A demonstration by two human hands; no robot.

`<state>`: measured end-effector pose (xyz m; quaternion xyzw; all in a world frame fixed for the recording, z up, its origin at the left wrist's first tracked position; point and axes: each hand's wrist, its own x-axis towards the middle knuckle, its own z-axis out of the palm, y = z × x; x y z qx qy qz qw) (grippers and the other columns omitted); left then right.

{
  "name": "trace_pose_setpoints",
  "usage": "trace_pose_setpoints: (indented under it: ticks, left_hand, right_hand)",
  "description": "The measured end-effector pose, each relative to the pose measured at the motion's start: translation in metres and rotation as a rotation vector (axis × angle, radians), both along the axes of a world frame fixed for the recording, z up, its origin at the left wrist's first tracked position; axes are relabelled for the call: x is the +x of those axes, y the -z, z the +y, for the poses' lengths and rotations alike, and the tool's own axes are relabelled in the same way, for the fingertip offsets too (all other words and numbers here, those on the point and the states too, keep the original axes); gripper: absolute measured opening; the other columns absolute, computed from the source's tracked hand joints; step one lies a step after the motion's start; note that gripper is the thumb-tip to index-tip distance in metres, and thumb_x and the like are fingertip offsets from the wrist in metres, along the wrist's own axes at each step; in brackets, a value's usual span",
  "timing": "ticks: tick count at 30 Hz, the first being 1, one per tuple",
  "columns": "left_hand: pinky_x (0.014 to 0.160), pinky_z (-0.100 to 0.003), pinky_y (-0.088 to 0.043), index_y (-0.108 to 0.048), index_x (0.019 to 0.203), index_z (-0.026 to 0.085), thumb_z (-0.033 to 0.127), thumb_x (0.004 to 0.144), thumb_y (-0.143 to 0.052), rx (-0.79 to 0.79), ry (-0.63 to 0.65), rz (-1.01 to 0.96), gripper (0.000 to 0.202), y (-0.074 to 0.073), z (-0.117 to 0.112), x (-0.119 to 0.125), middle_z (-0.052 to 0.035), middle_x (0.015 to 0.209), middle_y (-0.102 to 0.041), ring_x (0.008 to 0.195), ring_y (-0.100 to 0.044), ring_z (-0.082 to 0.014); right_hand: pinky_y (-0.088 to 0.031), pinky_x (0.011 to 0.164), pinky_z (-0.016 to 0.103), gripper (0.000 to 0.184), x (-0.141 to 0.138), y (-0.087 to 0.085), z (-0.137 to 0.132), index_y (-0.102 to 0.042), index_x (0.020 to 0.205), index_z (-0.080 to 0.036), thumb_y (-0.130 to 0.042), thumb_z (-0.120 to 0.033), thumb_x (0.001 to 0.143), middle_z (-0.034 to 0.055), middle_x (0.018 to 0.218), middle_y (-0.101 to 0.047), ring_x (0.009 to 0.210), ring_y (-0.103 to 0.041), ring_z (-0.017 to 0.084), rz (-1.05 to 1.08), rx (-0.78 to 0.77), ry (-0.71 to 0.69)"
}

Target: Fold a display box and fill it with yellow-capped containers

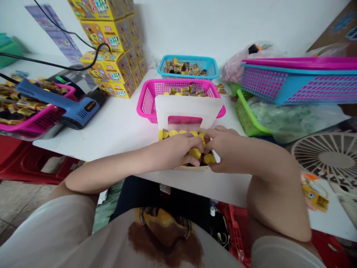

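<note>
1. A small open carton of thin white card was placed on the white surface, with a flat upright flap pierced by a rectangular window.
2. Glossy, rounded yellow caps were packed inside the carton, in a row along the flap and in a cluster nearer the front edge.
3. The left hand and the right hand were held over the carton, nearly meeting above the caps.
4. The fingers of the left hand were curved down onto the caps, and the fingers of the right hand were bent over them too. Neither hand was open, but whether a cap was gripped could not be told.
5. A pink lattice-sided plastic basket was set just behind the carton, holding small gold-and-black packets.
6. A blue plastic basket of similar packets was placed farther behind the carton.
7. A boxy stack of yellow printed cartons and a blue heat gun with a moulded plastic body were seen left of the carton.
8. A green mesh basket and a crinkled plastic bag lay right of the carton.
</note>
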<state>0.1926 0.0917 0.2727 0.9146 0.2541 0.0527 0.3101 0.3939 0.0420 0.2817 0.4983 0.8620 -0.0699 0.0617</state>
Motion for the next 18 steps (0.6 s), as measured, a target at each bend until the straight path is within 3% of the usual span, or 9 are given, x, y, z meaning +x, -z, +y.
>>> trace_pose_setpoints:
  ticks: [4, 7, 10, 12, 14, 16, 17, 18]
  left_hand:
    - [0.092, -0.032, -0.053, -0.074, 0.110, 0.021, 0.011, 0.096, -0.066, 0.044, 0.097, 0.060, 0.018, 0.015, 0.004, 0.013, -0.0064, 0.115, -0.077, 0.102, -0.073, -0.0221]
    - [0.080, -0.030, -0.053, -0.071, 0.123, 0.021, 0.016, 0.099, -0.064, 0.097, 0.065, 0.122, 0.025, 0.016, -0.002, 0.016, -0.0066, 0.107, -0.079, 0.091, -0.075, -0.0216]
    - [0.067, -0.028, -0.049, -0.071, 0.125, 0.021, 0.017, 0.102, -0.056, 0.198, -0.003, 0.034, 0.027, -0.004, -0.012, -0.002, -0.0044, 0.093, -0.079, 0.072, -0.071, -0.0181]
    - [0.062, -0.027, -0.046, -0.073, 0.115, 0.022, 0.016, 0.103, -0.054, 0.276, -0.123, -0.205, 0.024, -0.028, -0.010, -0.027, -0.0003, 0.087, -0.077, 0.064, -0.067, -0.0134]
    - [0.057, -0.025, -0.043, -0.071, 0.107, 0.022, 0.016, 0.102, -0.054, 0.359, -0.349, -0.519, 0.019, -0.051, 0.010, -0.055, 0.0046, 0.081, -0.075, 0.058, -0.061, -0.0091]
    - [0.051, -0.023, -0.037, -0.065, 0.107, 0.022, 0.011, 0.099, -0.048, 0.414, -0.576, -0.839, 0.022, -0.062, 0.050, -0.073, 0.0085, 0.071, -0.067, 0.055, -0.056, -0.0079]
    - [0.054, -0.021, -0.038, -0.062, 0.113, 0.024, 0.017, 0.102, -0.046, 0.410, -0.684, -0.910, 0.021, -0.062, 0.076, -0.075, 0.0095, 0.068, -0.062, 0.055, -0.051, -0.0067]
    - [0.060, -0.021, -0.043, -0.061, 0.115, 0.023, 0.023, 0.102, -0.052, 0.293, -0.681, -0.783, 0.015, -0.057, 0.102, -0.072, 0.0086, 0.073, -0.063, 0.060, -0.053, -0.0066]
  right_hand:
    - [-0.058, 0.088, 0.050, 0.013, 0.004, 0.003, 0.000, -0.081, 0.084, -0.024, -0.082, -0.026, 0.071, 0.0129, 0.106, -0.069, 0.109, -0.063, 0.037, -0.002, 0.011, 0.033]
    - [-0.058, 0.089, 0.048, 0.020, 0.016, 0.001, 0.001, -0.081, 0.092, -0.024, -0.080, -0.035, 0.075, 0.0119, 0.108, -0.070, 0.106, -0.067, 0.033, 0.119, -0.012, -0.004]
    - [-0.058, 0.082, 0.042, 0.031, 0.028, -0.005, -0.001, -0.078, 0.111, -0.024, -0.069, -0.041, 0.087, 0.0095, 0.106, -0.074, 0.091, -0.071, 0.027, 0.232, 0.008, 0.010]
    - [-0.058, 0.079, 0.041, 0.042, 0.034, -0.009, -0.005, -0.075, 0.125, -0.024, -0.063, -0.046, 0.091, 0.0094, 0.104, -0.077, 0.085, -0.072, 0.026, 0.267, 0.050, 0.045]
    - [-0.058, 0.077, 0.041, 0.050, 0.037, -0.012, -0.008, -0.072, 0.134, -0.023, -0.058, -0.050, 0.094, 0.0096, 0.101, -0.078, 0.082, -0.073, 0.026, 0.272, 0.101, 0.082]
    - [-0.057, 0.074, 0.039, 0.051, 0.039, -0.013, -0.011, -0.071, 0.136, -0.024, -0.056, -0.051, 0.095, 0.0085, 0.097, -0.078, 0.078, -0.073, 0.025, 0.279, 0.157, 0.092]
    - [-0.057, 0.073, 0.038, 0.049, 0.039, -0.012, -0.012, -0.072, 0.135, -0.026, -0.056, -0.051, 0.096, 0.0079, 0.096, -0.079, 0.077, -0.073, 0.024, 0.287, 0.184, 0.089]
    - [-0.057, 0.072, 0.037, 0.048, 0.038, -0.012, -0.013, -0.072, 0.134, -0.026, -0.056, -0.050, 0.096, 0.0076, 0.095, -0.079, 0.077, -0.073, 0.024, 0.295, 0.201, 0.086]
